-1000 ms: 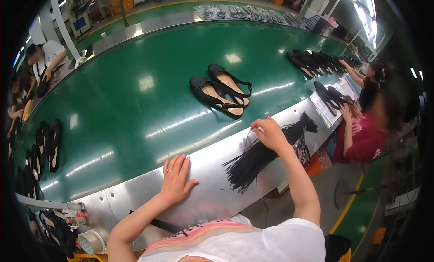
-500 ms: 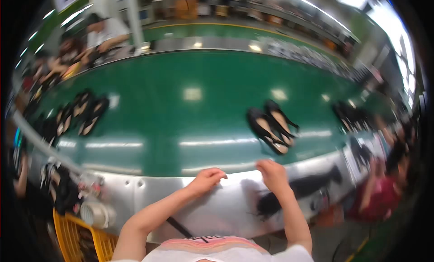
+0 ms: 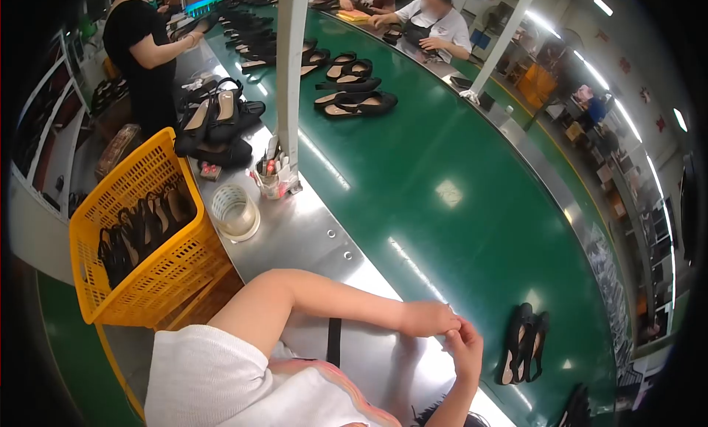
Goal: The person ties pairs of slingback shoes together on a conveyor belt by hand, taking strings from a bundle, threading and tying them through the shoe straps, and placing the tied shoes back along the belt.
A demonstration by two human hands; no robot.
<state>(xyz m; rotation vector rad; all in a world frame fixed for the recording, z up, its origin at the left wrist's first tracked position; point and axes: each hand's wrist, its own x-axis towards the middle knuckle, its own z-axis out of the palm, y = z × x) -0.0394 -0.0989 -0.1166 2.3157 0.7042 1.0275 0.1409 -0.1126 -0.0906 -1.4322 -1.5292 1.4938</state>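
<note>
My left hand [image 3: 430, 318] and my right hand [image 3: 465, 347] meet over the edge of the steel ledge [image 3: 317, 231], fingertips touching. Both are closed in a pinch; whatever lies between the fingers, if anything, is too small to make out. To the right of them, a pair of black slingback shoes [image 3: 523, 346] lies on the green belt [image 3: 442, 228], apart from my hands. A black strip [image 3: 334, 342] lies on the ledge below my left forearm. Something dark at the bottom is partly hidden by my right forearm.
A yellow crate [image 3: 158, 268] of black shoes stands left, beside a tape roll [image 3: 234, 209] and a cup of tools [image 3: 273, 178]. Black shoes [image 3: 221, 121] are heaped on the ledge near a white post [image 3: 290, 73]. More shoes [image 3: 354, 102] line the belt; co-workers sit and stand beyond.
The view has swung left, bringing the crate and the left-hand co-workers in. My hands, apart before, have come together at the fingertips. The shoe pair now appears farther right and lower.
</note>
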